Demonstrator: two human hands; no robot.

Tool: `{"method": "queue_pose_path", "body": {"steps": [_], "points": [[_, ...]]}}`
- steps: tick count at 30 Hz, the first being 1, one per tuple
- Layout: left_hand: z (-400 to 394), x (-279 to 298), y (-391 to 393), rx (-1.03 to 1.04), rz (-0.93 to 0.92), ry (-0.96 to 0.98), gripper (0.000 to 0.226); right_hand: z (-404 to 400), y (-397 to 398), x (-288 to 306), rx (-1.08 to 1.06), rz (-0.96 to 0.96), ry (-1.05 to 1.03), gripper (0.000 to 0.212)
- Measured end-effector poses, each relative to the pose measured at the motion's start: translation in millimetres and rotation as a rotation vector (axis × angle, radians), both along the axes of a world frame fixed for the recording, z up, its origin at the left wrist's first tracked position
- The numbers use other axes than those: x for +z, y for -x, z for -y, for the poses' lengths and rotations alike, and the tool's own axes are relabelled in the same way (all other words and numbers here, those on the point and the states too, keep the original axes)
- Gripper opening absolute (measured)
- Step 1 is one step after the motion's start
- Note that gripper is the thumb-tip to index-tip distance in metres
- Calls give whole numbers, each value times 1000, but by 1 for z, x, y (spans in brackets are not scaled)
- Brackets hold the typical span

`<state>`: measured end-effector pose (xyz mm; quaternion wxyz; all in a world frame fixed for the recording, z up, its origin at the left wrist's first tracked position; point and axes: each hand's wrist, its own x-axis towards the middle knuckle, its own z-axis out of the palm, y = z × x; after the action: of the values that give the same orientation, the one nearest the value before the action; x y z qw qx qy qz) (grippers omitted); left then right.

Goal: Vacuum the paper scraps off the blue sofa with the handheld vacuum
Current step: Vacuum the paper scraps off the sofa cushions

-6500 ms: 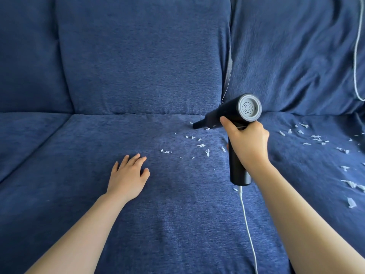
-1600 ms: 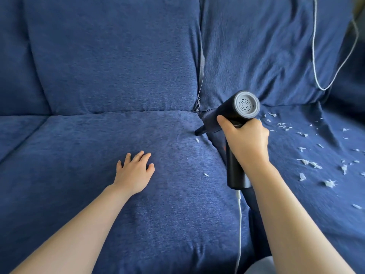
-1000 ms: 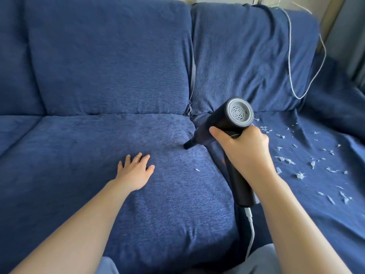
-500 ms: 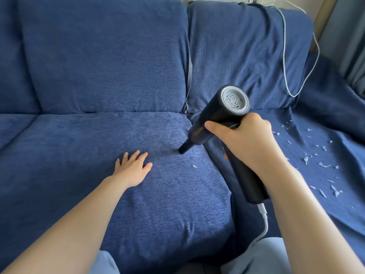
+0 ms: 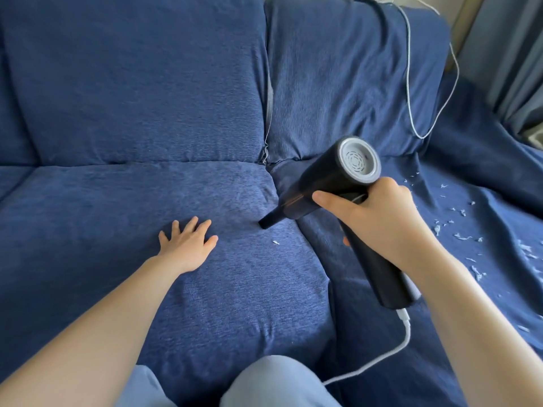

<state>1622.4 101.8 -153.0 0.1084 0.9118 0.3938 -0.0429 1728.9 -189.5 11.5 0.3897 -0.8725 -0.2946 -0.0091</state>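
**Vacuum nozzle held just above the seat cushion, one scrap beside it**

Nearest the camera, pale blue trouser knees [image 5: 264,383] are seen at the bottom edge, with a smooth white power cord [image 5: 379,359] curling past them up to the butt of the vacuum handle. Two bare forearms are extended over the sofa.

The left hand [image 5: 188,245] is laid flat, palm down, on the middle seat cushion [image 5: 117,224] of the blue woven-fabric sofa, its fingers [image 5: 194,226] straight and slightly spread, with nothing held.

The right hand [image 5: 379,218] is wrapped round the grip of the matte black pistol-shaped handheld vacuum [image 5: 326,183], the fingers clamped on the handle and the forefinger laid along the barrel's underside. The cylindrical barrel is capped by a round grey vented disc at the rear and tapers to a narrow black nozzle [image 5: 269,220], which is angled down and left, very close to the cushion near the seam between two seats; contact cannot be told.

A single small white paper scrap [image 5: 275,242] lies on the cushion just beside the nozzle. Many more torn white paper scraps [image 5: 461,230] are scattered over the right-hand seat, which is covered by a loosely draped, wrinkled blue throw [image 5: 484,160].

Further back, plump back cushions [image 5: 141,83] of nubby weave are seen, and a thin white cable [image 5: 411,92] hangs over the right one. Grey curtain folds [image 5: 511,54] stand at the far right. No readable writing is seen.
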Motion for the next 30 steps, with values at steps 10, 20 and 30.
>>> {"method": "queue_pose_path", "body": {"steps": [10,20,30], "points": [[10,-1,-12,-48,52,-43,56,38,11,5,-35,-26,27,52],[47,4,-43,-191,21,-50,55,54,-11,-6,-125,47,24,51],[47,2,-130,-510,-151,49,58,10,-105,-35,-335,88,-162,52]]}}
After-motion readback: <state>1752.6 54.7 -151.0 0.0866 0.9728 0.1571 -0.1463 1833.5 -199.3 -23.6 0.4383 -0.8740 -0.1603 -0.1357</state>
